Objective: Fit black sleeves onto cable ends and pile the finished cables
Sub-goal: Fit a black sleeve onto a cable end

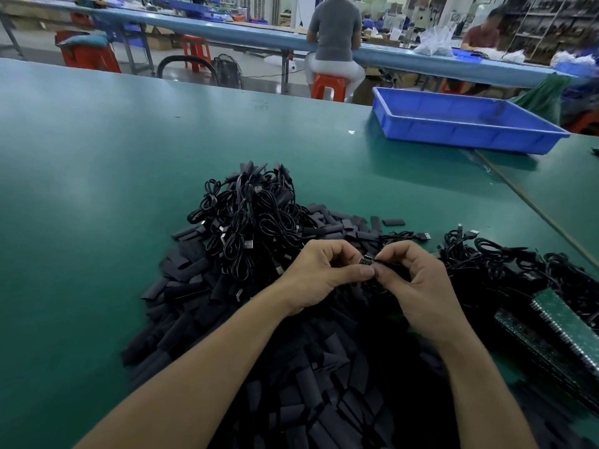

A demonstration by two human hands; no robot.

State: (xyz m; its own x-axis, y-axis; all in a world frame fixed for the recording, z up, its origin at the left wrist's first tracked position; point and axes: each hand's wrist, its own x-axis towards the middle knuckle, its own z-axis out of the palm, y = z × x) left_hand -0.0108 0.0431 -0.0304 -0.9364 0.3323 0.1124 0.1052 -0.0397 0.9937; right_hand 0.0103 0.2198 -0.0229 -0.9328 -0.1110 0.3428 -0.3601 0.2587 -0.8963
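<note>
A heap of coiled black cables (249, 222) lies in the middle of the green table (97, 189). Flat black sleeves (324, 367) are spread in a wide pile under my forearms. My left hand (319, 277) and my right hand (418, 286) meet above the sleeves. Between their fingertips they pinch a small cable end with a tiny board (366, 262); a black piece (389, 264) runs from it into my right fingers. Whether that piece is a sleeve or cable I cannot tell. More black cables (505, 264) lie to the right.
A blue plastic tray (460, 124) stands at the far right of the table. Green circuit boards (564, 328) are stacked at the right edge. Beyond the table, people sit at a long blue bench, with red stools and a black fan behind.
</note>
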